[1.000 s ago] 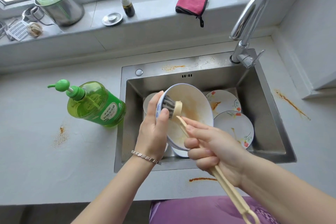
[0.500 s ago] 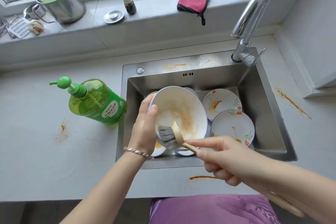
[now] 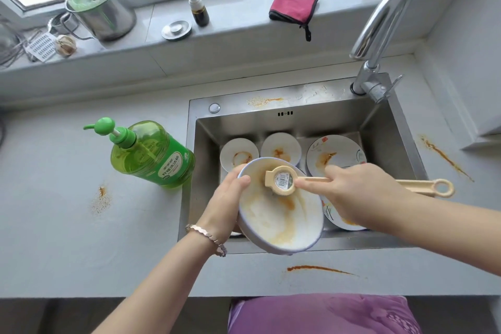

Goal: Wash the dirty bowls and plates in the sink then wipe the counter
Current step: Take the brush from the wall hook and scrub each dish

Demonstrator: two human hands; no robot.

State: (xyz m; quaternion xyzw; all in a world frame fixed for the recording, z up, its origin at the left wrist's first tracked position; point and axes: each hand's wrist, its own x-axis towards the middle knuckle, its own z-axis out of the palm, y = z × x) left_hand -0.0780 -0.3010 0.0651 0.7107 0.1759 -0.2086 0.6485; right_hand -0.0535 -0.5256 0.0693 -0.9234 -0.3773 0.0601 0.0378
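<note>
My left hand (image 3: 226,203) grips the rim of a white bowl (image 3: 279,219) smeared with orange sauce, tilted over the front of the steel sink (image 3: 393,130). My right hand (image 3: 360,195) holds the cream handle of a dish brush (image 3: 282,180), whose round head presses bristles-down into the bowl. Two small dirty bowls (image 3: 238,154) (image 3: 280,148) and a flowered plate (image 3: 336,154) lie at the back of the sink. Another flowered plate (image 3: 339,218) shows under my right hand.
A green soap pump bottle (image 3: 151,154) stands left of the sink. Orange stains mark the counter at left (image 3: 100,199), front (image 3: 320,269) and right (image 3: 444,157). The faucet (image 3: 379,32) rises at the back right. A red cloth (image 3: 294,4), small spray bottle (image 3: 199,8) and metal pot (image 3: 103,11) sit on the sill.
The bowl has dropped lower and tipped to face up. The brush has swung from the bowl's lower edge to its upper inside, handle now pointing right, uncovering the small bowls behind.
</note>
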